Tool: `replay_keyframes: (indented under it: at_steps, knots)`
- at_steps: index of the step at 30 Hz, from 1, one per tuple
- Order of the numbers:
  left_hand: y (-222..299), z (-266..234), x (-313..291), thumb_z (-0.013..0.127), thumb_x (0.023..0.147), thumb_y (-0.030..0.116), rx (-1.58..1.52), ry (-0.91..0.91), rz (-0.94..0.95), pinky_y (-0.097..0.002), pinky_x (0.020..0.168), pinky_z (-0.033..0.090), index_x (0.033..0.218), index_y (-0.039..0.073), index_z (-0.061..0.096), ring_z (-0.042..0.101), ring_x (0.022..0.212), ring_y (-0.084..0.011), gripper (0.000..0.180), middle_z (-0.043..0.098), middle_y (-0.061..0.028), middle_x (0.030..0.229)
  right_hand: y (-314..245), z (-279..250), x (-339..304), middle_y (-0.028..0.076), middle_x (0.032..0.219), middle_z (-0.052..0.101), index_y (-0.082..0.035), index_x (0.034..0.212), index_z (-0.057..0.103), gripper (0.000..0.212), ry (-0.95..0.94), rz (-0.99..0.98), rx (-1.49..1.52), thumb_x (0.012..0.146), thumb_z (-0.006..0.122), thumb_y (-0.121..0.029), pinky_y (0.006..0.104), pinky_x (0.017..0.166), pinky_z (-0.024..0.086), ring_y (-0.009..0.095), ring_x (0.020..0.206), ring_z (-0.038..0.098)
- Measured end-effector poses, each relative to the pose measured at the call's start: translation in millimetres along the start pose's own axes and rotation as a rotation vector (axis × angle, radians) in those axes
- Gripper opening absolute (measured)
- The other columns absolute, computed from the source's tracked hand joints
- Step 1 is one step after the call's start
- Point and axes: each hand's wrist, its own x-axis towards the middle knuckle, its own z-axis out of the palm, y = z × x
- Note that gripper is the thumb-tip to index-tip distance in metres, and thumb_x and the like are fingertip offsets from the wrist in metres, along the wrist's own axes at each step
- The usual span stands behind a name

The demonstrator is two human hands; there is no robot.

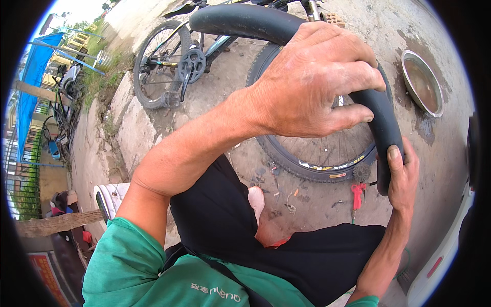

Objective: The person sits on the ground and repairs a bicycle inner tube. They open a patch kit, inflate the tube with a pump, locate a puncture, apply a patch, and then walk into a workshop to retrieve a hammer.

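A puffed-up black inner tube (245,21) arcs in front of me from the upper middle down to the right. My left hand (317,82) reaches across its top, with fingers and thumb curled onto the tube; the hand hides part of it. Lower on the right, my right hand (404,176) wraps around the tube, thumb lying on the near side. Beneath the tube is a bicycle wheel with a knobbly tyre (312,171), partly covered by my left hand. A toothed sprocket (361,172) and a red air gun (357,195) are beside the wheel's lower edge.
A bicycle (192,65) lies beyond my left arm. To the far right, a metal basin (429,105) holds murky water on wet ground. A white vehicle (440,271) borders the lower right. A white bucket (106,197) stands by my left elbow; small litter dots the ground.
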Motion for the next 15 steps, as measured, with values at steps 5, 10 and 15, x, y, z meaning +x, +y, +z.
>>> replay_keyframes:
  at_steps: [5,10,15]
  knots:
    - [-5,-38,4,0.087,0.075,0.013,-0.147,0.018,-0.058,-0.0396,0.091,0.056,0.106,0.009,0.077,0.07,0.101,-0.0278,0.033,0.074,-0.0088,0.106,5,1,1,0.006,0.09,0.062,0.005,0.119,0.066,0.067,0.033,0.036,0.046,0.099,0.063,-0.059,0.0319,0.077,0.045,0.015,0.086,0.055]
    - [-38,-108,-52,0.083,0.086,0.005,-0.089,0.052,-0.303,-0.0327,0.089,0.058,0.112,0.003,0.077,0.072,0.1,-0.0205,0.026,0.076,-0.0092,0.107,9,0,0,0.006,0.089,0.061,0.004,0.118,0.066,0.067,0.008,0.037,0.049,0.099,0.062,-0.06,0.033,0.077,0.045,0.015,0.086,0.054]
    - [-60,-131,-178,0.075,0.098,0.012,-0.324,0.42,-1.073,-0.0268,0.089,0.056,0.118,-0.001,0.075,0.071,0.098,-0.0125,0.023,0.078,-0.0098,0.108,15,8,3,0.005,0.091,0.06,0.003,0.117,0.065,0.067,0.005,0.014,0.017,0.099,0.061,-0.062,0.0304,0.073,0.044,0.015,0.083,0.055]
